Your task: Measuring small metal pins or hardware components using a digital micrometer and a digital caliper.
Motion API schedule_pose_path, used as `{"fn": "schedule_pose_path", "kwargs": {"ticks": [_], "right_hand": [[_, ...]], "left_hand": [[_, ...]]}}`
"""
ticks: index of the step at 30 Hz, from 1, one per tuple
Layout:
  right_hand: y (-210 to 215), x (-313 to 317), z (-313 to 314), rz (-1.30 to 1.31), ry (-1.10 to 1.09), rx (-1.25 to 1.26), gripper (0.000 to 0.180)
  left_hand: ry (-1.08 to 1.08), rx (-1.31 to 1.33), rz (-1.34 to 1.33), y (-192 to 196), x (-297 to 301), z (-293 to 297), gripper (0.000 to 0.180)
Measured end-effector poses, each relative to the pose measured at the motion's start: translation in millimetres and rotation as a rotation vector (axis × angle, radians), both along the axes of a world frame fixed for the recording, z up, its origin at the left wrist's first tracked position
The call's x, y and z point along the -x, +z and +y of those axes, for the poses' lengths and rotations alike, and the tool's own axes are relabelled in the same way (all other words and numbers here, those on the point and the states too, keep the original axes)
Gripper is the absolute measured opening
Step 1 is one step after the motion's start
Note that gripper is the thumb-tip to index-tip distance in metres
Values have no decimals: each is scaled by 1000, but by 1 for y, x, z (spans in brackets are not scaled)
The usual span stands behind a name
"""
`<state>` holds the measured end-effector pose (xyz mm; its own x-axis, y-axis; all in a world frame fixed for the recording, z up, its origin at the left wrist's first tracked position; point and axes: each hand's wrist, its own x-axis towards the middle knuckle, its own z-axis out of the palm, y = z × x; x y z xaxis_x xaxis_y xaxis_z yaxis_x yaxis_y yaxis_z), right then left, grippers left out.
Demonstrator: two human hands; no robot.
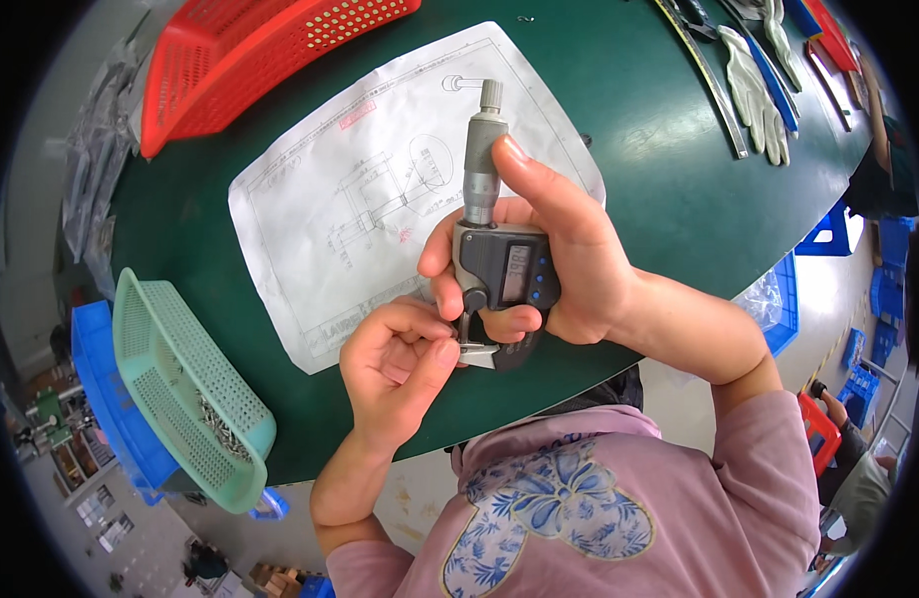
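My right hand [579, 244] is wrapped round a digital micrometer [482, 249], with the thumb along its grey barrel and the fingers around its dark body and display. The micrometer stands nearly upright in the picture, thimble at the far end and jaw toward me. My left hand [395, 364] is closed in a pinch at the micrometer's measuring gap. Its fingertips touch the jaw and hide most of whatever tiny piece they hold. Under both hands lies a white technical drawing sheet [300, 209], creased, with line figures and red stamp marks.
On the green table [639, 100], a red perforated basket [195, 100] stands far left. A pale green basket [170, 349] with small metal parts sits at the left edge, beside a blue bin [101, 369]. Far right lie white gloves [751, 95] and a steel ruler [714, 90].
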<state>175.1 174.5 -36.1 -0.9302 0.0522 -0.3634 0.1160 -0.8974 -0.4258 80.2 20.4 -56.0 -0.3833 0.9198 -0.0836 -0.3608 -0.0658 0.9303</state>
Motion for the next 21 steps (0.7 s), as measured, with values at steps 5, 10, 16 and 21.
{"fn": "schedule_pose_path", "kwargs": {"ticks": [5,10,16,21], "right_hand": [[1,-1,1,-34,10,78,74],[0,-1,4,-23,7,118,72],[2,0,4,-71,11,85,71],[2,-1,2,-52,11,84,71]], "left_hand": [[-5,-38,5,0,-1,0,10],[7,-32,29,-1,-2,1,13],[7,-32,31,-1,-2,0,15],[-8,14,-29,3,-2,-2,15]]}}
